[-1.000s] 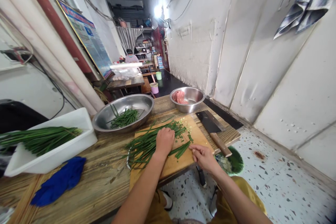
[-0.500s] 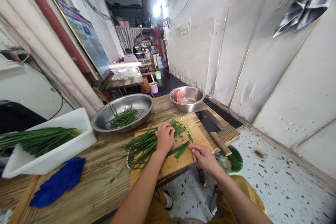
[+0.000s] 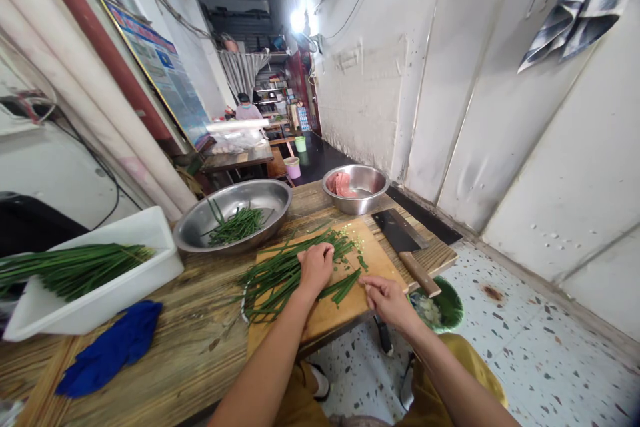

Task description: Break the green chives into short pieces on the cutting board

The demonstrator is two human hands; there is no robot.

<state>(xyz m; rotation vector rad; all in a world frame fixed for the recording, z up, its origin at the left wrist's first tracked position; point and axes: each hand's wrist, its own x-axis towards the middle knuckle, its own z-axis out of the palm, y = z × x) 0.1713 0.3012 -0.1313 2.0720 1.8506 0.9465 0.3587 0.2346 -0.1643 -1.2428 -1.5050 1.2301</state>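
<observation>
Long green chives (image 3: 275, 273) lie in a loose bundle across a wooden cutting board (image 3: 377, 250), with short cut bits and pale pieces along its far right. My left hand (image 3: 316, 267) is closed over the right part of the bundle, its fingers curled and partly hidden. At the board's near right edge, my right hand (image 3: 385, 295) has thumb and fingertips pinched together, beside the tip of a few separate chives (image 3: 346, 288). Anything in that pinch is too small to make out. A cleaver (image 3: 400, 233) with a wooden handle lies right of the board, touched by neither hand.
Behind the board stand a steel basin (image 3: 185, 227) with cut chives and a steel bowl (image 3: 373, 200) holding pink meat-like slices. Left are a white tub (image 3: 167, 267) of chives and a blue cloth (image 3: 113, 347). A green basket (image 3: 453, 303) sits below right. A person (image 3: 246, 109) is farther back.
My left hand has shifted very slightly right and its fingers look more curled in. My right hand and the things on the table look the same.
</observation>
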